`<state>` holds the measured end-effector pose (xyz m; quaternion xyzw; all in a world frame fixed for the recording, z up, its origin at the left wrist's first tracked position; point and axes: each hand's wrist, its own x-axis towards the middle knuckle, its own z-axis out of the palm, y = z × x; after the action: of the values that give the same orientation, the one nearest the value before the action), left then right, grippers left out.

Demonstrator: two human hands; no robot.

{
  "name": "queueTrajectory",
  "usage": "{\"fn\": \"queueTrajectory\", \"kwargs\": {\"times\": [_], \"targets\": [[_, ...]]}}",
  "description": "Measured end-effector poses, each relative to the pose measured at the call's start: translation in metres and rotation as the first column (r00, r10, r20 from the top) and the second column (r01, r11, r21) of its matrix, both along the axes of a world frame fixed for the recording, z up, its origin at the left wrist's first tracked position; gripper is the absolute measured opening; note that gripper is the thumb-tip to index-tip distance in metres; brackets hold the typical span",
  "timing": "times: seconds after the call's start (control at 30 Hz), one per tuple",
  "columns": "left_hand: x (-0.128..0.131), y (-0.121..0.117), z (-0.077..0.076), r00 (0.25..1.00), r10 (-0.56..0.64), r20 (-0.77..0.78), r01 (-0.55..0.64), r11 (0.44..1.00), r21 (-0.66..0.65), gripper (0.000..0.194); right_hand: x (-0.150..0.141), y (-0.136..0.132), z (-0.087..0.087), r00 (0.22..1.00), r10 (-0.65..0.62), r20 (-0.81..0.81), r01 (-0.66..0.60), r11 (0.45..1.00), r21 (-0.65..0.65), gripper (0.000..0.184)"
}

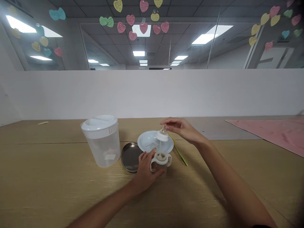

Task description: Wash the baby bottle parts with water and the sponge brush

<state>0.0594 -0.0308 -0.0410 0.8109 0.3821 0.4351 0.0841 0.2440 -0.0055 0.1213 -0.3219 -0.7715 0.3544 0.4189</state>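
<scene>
Item, centre of the frame: white-collared clear feeding teat (162, 136), directly above the mouth of a clear, two-handled bottle with a white ring (162, 167); both close to upright, roughly on one vertical line. A thin pale tube (160, 147) runs between them; from where I stand, I cannot tell whether its end is inside the mouth.

Item: right hand (184, 129), the nearer to the teat, thumb and fingers pinched together on its tip from the right. Item: left hand (145, 174), curled round the bottle's left side, thumb in front.

Surroundings: shallow pale-blue bowl (142, 141), just behind teat and bottle; slim yellow-green stick (181, 154), right of the bottle; rounded dark-grey metal tray (129, 156), partly behind the left hand; tall translucent plastic bucket with white lid (102, 144), left of centre; pink cloth (277, 131), far right. Obstruction between collar and mouth: only the tube shows.
</scene>
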Motion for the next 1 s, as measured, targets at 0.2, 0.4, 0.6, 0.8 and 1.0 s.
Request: {"fn": "queueTrajectory", "kwargs": {"times": [0.2, 0.4, 0.6, 0.8, 1.0], "targets": [[0.001, 0.0, -0.002, 1.0, -0.006, 0.018, 0.007, 1.0, -0.012, 0.071, 0.003, 0.008, -0.001, 0.945, -0.199, -0.26, 0.229, 0.969, 0.089, 0.026], [0.001, -0.001, -0.002, 1.0, 0.001, 0.019, -0.001, 1.0, -0.021, 0.063, 0.008, 0.033, -0.015, 0.897, -0.385, -0.216, 0.417, 0.899, 0.134, 0.027], [0.003, -0.003, 0.001, 0.999, -0.005, 0.039, 0.006, 0.999, -0.043, 0.051, 0.004, 0.042, -0.03, 0.857, -0.506, 0.093, 0.471, 0.844, 0.257, 0.016], [-0.003, -0.011, 0.008, 0.992, -0.095, 0.088, 0.093, 0.995, 0.023, 0.053, -0.001, 0.049, -0.047, 0.904, -0.38, 0.195, 0.374, 0.925, 0.068, 0.007], [-0.006, -0.008, 0.004, 0.985, 0.051, 0.163, -0.043, 0.998, -0.053, 0.033, -0.009, 0.052, -0.058, 0.968, -0.223, 0.12, 0.25, 0.914, -0.319, 0.008]]}}
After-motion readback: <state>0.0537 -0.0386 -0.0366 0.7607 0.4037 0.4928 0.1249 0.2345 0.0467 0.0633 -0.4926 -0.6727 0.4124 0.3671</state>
